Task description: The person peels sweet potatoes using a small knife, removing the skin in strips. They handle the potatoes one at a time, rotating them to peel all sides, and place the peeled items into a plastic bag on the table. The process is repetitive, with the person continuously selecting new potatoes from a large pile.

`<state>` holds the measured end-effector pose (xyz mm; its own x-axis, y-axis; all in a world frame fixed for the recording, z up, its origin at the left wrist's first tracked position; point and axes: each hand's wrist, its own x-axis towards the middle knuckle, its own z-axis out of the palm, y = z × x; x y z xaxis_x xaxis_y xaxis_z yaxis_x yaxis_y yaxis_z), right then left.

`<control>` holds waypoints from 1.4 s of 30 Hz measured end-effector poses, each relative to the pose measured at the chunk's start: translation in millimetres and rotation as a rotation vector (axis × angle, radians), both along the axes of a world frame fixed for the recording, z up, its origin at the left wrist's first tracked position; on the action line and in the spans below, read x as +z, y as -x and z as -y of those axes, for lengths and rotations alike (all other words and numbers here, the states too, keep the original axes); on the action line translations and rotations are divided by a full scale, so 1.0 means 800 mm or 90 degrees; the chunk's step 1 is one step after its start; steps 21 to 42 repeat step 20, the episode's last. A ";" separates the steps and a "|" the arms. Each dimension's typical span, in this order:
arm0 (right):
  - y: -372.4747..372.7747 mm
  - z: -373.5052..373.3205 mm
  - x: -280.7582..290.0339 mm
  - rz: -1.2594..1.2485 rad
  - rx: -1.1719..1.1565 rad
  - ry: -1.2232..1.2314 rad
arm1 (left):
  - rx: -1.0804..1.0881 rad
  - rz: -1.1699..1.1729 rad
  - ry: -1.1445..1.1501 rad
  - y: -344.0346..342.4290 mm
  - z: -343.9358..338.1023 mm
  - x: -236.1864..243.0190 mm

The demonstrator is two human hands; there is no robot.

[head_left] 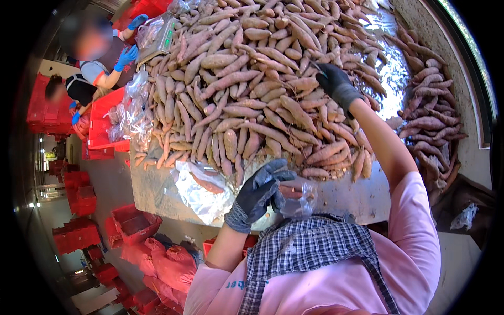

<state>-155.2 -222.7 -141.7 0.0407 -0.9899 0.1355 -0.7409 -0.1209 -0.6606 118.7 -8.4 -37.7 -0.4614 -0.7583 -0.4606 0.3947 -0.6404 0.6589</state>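
A big heap of sweet potatoes [231,79] covers most of the table before me. My left hand [257,197], in a dark glove, is closed on a clear plastic bag [304,202] near the table's front edge. A reddish sweet potato [290,191] shows through that bag. To the left of this hand, another sweet potato [206,181] lies on a crumpled clear plastic bag [202,202]. My right hand [336,84], also in a dark glove, reaches far over the heap with its fingers bent. A thin dark tip juts past them; what it belongs to is hidden.
More sweet potatoes [428,105] line the wall at right. A scale [161,39] and a red crate [107,113] with plastic bags stand at the far left, by a co-worker in blue gloves [126,58]. Red sacks [168,265] and crates [134,223] are at lower left.
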 end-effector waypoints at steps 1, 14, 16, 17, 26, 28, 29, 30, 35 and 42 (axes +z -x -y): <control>0.001 0.027 -0.007 0.004 -0.031 0.085 | 0.000 0.001 0.001 0.000 0.005 -0.006; 0.004 0.095 -0.025 0.464 -0.026 -0.355 | 0.042 -0.019 -0.020 -0.017 0.019 -0.040; -0.004 0.057 -0.010 0.554 -0.020 -0.371 | 0.050 -0.001 -0.021 -0.015 0.016 -0.043; -0.010 0.036 0.000 0.596 -0.015 -0.378 | 0.056 0.007 -0.020 -0.015 0.014 -0.044; -0.017 0.012 -0.005 0.663 0.146 -0.392 | 0.001 0.048 0.020 -0.011 0.018 -0.039; -0.017 0.012 -0.005 0.663 0.146 -0.392 | 0.001 0.048 0.020 -0.011 0.018 -0.039; -0.017 0.012 -0.005 0.663 0.146 -0.392 | 0.001 0.048 0.020 -0.011 0.018 -0.039; -0.017 0.012 -0.005 0.663 0.146 -0.392 | 0.001 0.048 0.020 -0.011 0.018 -0.039; -0.017 0.012 -0.005 0.663 0.146 -0.392 | 0.001 0.048 0.020 -0.011 0.018 -0.039; -0.017 0.012 -0.005 0.663 0.146 -0.392 | 0.001 0.048 0.020 -0.011 0.018 -0.039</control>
